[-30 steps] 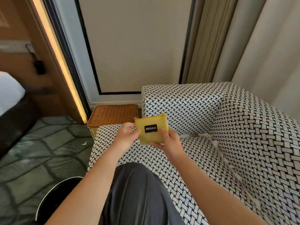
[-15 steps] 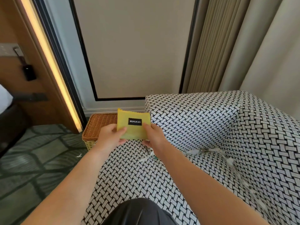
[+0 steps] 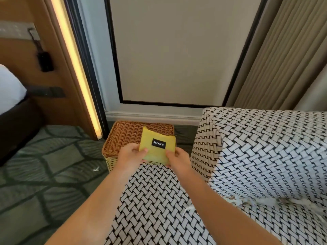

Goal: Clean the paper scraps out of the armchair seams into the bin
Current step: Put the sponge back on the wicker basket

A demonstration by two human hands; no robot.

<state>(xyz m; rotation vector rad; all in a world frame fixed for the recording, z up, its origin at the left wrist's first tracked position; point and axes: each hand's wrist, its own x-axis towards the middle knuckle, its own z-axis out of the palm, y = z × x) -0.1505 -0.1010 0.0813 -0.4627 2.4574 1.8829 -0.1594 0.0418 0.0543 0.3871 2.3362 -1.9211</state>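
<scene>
Under and to the right of both hands: armchair [image 3: 256, 156], black-and-white woven pattern. Its seat runs beneath the forearms; its arm or back, cannot tell which, rises right of the right hand.

Left of the hands: green patterned carpet [image 3: 44, 183].

Beyond the hands, against the skirting: wicker basket [image 3: 123, 137], brown, top side flat. It stands just beside the armchair's edge.

Between the hands: yellow cloth [image 3: 155, 151], square, with a black label reading "REPLICAS". It is held upright in the air, partly in front of the basket.

Left hand [image 3: 130, 156] pinches the cloth's left edge, thumb on the front face, fingers behind. Right hand [image 3: 179, 160] pinches the lower right edge the same way. Both are clamped on the cloth, touching nothing else.

Paper scraps [image 3: 265, 202]: white shreds lie along the seam where the seat meets the upright part, to the right of the right forearm and nearer the camera than the hand. One loose shred [image 3: 187, 210] lies on the seat close by that forearm.

Single white scrap [image 3: 96, 168] lies on the carpet, left of the left hand, near the basket's foot.
</scene>
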